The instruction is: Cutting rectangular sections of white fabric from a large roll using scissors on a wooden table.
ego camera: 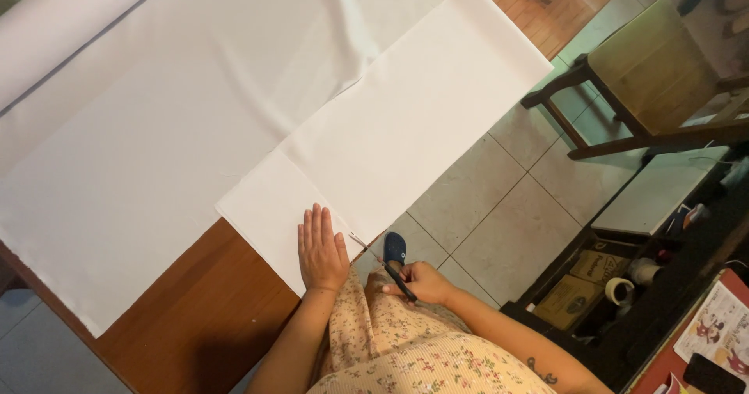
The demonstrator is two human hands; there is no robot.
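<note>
A large sheet of white fabric (pixel 195 129) lies spread over a wooden table (pixel 195 324). A narrower folded white strip (pixel 406 113) lies on top and runs from the near table edge toward the far right. My left hand (pixel 321 250) rests flat, fingers together, on the near end of that strip. My right hand (pixel 421 281) grips black-handled scissors (pixel 382 265) at the table's edge, with the blades pointing at the strip's near corner beside my left hand.
A wooden chair (pixel 640 82) stands on the tiled floor (pixel 484 214) to the right. Low shelves (pixel 616 277) hold cardboard boxes, tape rolls and small items. My foot in a dark blue slipper (pixel 395 246) shows below the table edge. A fabric roll (pixel 47 27) lies far left.
</note>
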